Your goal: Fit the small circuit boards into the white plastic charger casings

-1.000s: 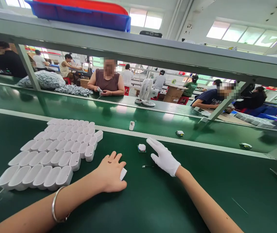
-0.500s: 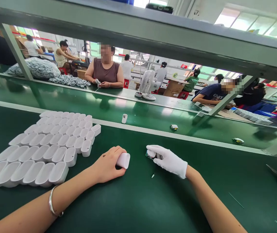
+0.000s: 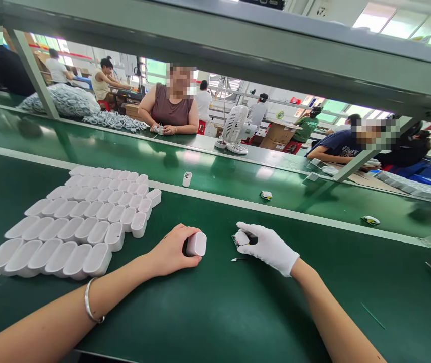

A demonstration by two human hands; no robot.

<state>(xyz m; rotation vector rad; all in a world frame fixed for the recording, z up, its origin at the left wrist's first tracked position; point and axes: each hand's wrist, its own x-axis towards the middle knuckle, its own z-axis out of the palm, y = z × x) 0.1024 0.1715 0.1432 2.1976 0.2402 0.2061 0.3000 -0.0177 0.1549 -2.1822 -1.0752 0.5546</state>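
Item: assembly station, green desk (image 3: 215, 312). Left hand (image 3: 172, 250), bare, with a bracelet on the wrist, fingers curled closed around one white shell (image 3: 196, 244), held on its side just above the desk surface. Right hand (image 3: 270, 247), in a white glove, fingers pinched shut on a small white component (image 3: 241, 238) that sits on the desk just beside the shell, the two apart. A thin pin-like piece (image 3: 238, 259) lies on the desk under the gloved hand. Stock: rows of empty white shells (image 3: 82, 222) standing close-packed to the left. Step in hand, as judged: picking up the insert to bring it to the shell; the next move would call for lifting the component clear and aligning it with the shell's open end. Markings: none legible on shell, component or desk; lettering on a far worker's shirt is too small to read.
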